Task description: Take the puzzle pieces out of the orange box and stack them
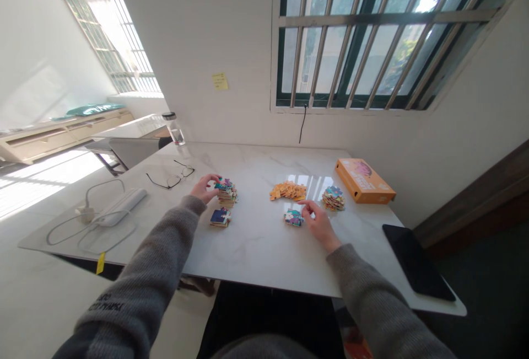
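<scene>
My left hand (205,188) is at the tall stack of puzzle pieces (227,194), its fingers closed on a teal piece at the top. A short stack with a dark blue top piece (220,216) lies just below it. On the right, my right hand (318,224) has its index finger stretched out beside a small teal and purple pile (293,216); whether it holds a piece is too small to tell. Orange pieces (288,190) lie spread behind that pile. Another stack, blue-topped (333,198), stands to the right of my right hand.
An orange box (364,181) and a black tablet (417,261) lie on the right of the white table (256,254). Glasses (172,179), a power strip (123,206) with cables and a clear bottle (176,130) are on the left.
</scene>
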Available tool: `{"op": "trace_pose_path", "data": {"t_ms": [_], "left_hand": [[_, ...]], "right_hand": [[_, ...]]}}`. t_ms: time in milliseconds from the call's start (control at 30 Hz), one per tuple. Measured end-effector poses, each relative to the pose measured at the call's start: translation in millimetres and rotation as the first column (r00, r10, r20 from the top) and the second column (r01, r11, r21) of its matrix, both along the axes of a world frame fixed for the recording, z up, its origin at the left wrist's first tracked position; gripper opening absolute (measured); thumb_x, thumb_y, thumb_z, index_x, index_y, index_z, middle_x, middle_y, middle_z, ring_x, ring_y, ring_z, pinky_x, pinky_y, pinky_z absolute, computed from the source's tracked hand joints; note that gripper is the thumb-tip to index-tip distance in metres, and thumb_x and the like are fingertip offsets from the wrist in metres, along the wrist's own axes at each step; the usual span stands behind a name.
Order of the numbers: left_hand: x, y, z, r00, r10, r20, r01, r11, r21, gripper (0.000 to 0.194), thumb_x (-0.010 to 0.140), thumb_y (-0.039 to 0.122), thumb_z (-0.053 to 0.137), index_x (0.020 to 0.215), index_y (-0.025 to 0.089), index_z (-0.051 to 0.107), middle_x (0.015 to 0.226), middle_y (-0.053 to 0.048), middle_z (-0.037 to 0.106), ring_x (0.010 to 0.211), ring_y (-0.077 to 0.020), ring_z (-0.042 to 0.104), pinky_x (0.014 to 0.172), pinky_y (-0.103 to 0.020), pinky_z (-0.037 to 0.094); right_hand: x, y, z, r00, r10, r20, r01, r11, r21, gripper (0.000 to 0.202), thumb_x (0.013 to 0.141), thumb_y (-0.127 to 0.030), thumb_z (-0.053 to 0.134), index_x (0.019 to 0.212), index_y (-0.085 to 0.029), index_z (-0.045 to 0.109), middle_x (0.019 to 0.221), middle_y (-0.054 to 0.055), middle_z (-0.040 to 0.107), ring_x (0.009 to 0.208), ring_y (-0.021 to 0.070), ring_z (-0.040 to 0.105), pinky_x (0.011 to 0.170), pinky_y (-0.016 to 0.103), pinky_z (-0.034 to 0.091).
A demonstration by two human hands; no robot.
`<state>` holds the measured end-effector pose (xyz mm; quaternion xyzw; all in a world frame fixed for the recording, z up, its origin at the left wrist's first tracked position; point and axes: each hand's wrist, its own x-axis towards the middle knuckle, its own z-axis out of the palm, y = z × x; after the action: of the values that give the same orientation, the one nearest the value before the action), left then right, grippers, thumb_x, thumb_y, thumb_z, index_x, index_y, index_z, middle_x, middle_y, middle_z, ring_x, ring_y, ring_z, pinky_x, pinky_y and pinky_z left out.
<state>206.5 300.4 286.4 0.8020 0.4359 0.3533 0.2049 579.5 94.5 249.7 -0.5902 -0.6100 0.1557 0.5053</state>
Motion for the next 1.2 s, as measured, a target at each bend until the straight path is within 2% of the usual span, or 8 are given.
{"op": "trace_pose_path", "data": {"t_ms": [367, 500, 667, 800, 867, 967, 1100, 1200], "left_hand": [[-2, 2, -4.1, 1.000, -0.009, -0.013, 0.008, 0.998, -0.060, 0.023, 0.069, 0.031, 0.059, 0.090, 0.022, 0.057, 0.131, -0.007, 0.064, 0.117, -0.0288, 0.056, 0.091, -0.046, 0.048], [3, -8, -0.3, 1.000, 0.018, 0.004, -0.018, 0.999, 0.036, 0.026, 0.073, 0.030, 0.058, 0.097, 0.022, 0.060, 0.134, -0.007, 0.061, 0.119, -0.0283, 0.053, 0.089, -0.044, 0.049], [36, -39, 16.6, 0.998, 0.047, 0.044, -0.057, 0.959, 0.276, 0.016, 0.081, 0.028, 0.054, 0.093, 0.021, 0.063, 0.114, -0.007, 0.067, 0.112, -0.0264, 0.053, 0.095, -0.043, 0.047], [75, -69, 20.2, 0.997, -0.079, 0.019, 0.070, 0.949, 0.309, 0.012, 0.082, 0.022, 0.054, 0.091, 0.022, 0.062, 0.107, -0.005, 0.067, 0.107, -0.0251, 0.057, 0.103, -0.045, 0.042], [96, -83, 12.0, 0.982, -0.190, -0.014, 0.185, 0.936, 0.299, 0.013, 0.081, 0.020, 0.055, 0.093, 0.022, 0.062, 0.108, -0.005, 0.067, 0.107, -0.0250, 0.057, 0.102, -0.045, 0.042], [130, -100, -11.4, 0.942, -0.334, -0.019, 0.327, 0.907, 0.267, 0.017, 0.081, 0.017, 0.056, 0.096, 0.022, 0.062, 0.105, -0.006, 0.067, 0.104, -0.0245, 0.058, 0.100, -0.044, 0.043], [168, -116, -43.3, 0.906, -0.423, -0.011, 0.416, 0.886, 0.205, 0.028, 0.076, 0.018, 0.062, 0.103, 0.022, 0.064, 0.112, -0.008, 0.066, 0.109, -0.0269, 0.057, 0.099, -0.045, 0.045], [184, -121, -53.6, 0.889, -0.454, -0.062, 0.458, 0.874, 0.159, 0.043, 0.072, 0.021, 0.069, 0.115, 0.022, 0.062, 0.122, -0.011, 0.063, 0.115, -0.0300, 0.056, 0.100, -0.048, 0.045]], "right_hand": [[1, 1, -1.4, 1.000, 0.001, 0.016, -0.001, 1.000, -0.001, 0.026, 0.090, -0.028, 0.047, 0.105, -0.018, 0.065, 0.068, -0.002, 0.055, 0.066, 0.0156, 0.052, 0.070, 0.029, 0.044], [1, 2, -2.6, 0.999, -0.013, 0.045, 0.013, 1.000, -0.014, 0.026, 0.090, -0.027, 0.046, 0.104, -0.018, 0.066, 0.069, -0.001, 0.055, 0.066, 0.0160, 0.052, 0.069, 0.030, 0.044], [1, 0, -4.8, 0.967, 0.055, 0.250, -0.063, 0.998, 0.027, 0.022, 0.088, -0.029, 0.056, 0.106, -0.020, 0.067, 0.095, 0.007, 0.061, 0.092, 0.0227, 0.057, 0.087, 0.038, 0.046], [1, -4, -5.9, 0.932, 0.071, 0.356, -0.070, 0.997, -0.016, 0.034, 0.082, -0.036, 0.070, 0.114, -0.024, 0.066, 0.110, 0.010, 0.058, 0.105, 0.0269, 0.054, 0.095, 0.044, 0.045], [2, -4, -6.2, 0.923, 0.082, 0.376, -0.074, 0.997, -0.034, 0.035, 0.081, -0.036, 0.072, 0.114, -0.025, 0.065, 0.110, 0.009, 0.058, 0.105, 0.0270, 0.053, 0.096, 0.044, 0.044], [3, -4, -6.1, 0.915, 0.112, 0.387, -0.100, 0.994, -0.051, 0.032, 0.082, -0.033, 0.073, 0.112, -0.025, 0.065, 0.108, 0.007, 0.061, 0.105, 0.0264, 0.053, 0.096, 0.043, 0.043], [4, -4, -5.5, 0.922, 0.135, 0.363, -0.128, 0.991, -0.042, 0.032, 0.081, -0.027, 0.073, 0.111, -0.026, 0.064, 0.107, 0.007, 0.062, 0.105, 0.0265, 0.053, 0.095, 0.042, 0.044], [5, -5, -5.2, 0.929, 0.136, 0.345, -0.139, 0.990, -0.016, 0.037, 0.080, -0.022, 0.072, 0.115, -0.024, 0.062, 0.108, 0.007, 0.062, 0.106, 0.0268, 0.052, 0.095, 0.043, 0.044]]}}
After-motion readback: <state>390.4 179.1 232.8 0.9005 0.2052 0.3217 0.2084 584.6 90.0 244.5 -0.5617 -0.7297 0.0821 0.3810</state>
